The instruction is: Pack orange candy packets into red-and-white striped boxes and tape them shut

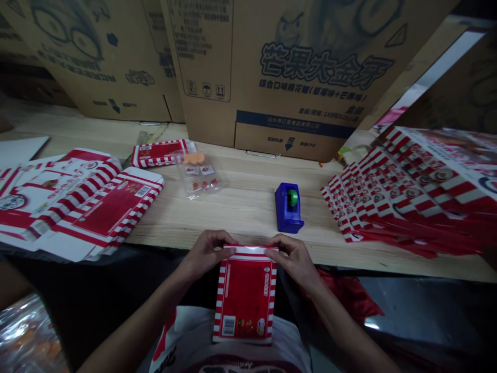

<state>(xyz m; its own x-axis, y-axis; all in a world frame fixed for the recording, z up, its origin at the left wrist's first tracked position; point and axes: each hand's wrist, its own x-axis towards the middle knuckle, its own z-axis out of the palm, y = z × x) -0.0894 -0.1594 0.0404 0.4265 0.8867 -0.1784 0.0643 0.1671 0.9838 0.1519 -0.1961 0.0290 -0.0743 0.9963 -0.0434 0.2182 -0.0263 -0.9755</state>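
A red and white striped carton (245, 295) is held in front of my body, just off the table's front edge, its printed panel with a barcode facing up. My left hand (207, 256) pinches its upper left corner between thumb and fingers. At the upper right corner, my right hand (297, 259) grips it the same way. Beyond my hands on the table stands a blue tape dispenser (285, 212) with a green core. Farther left lies a clear plastic packet (198, 176) with orange and red pieces inside, touching another striped carton (159, 153).
Flat striped cartons (112, 207) are piled at the left, and a tall stack of striped cartons (411, 191) stands at the right. Large cardboard boxes (272, 83) line the table's back. Clear packets (31, 336) sit low at the left; red material (345, 292) is below the table edge.
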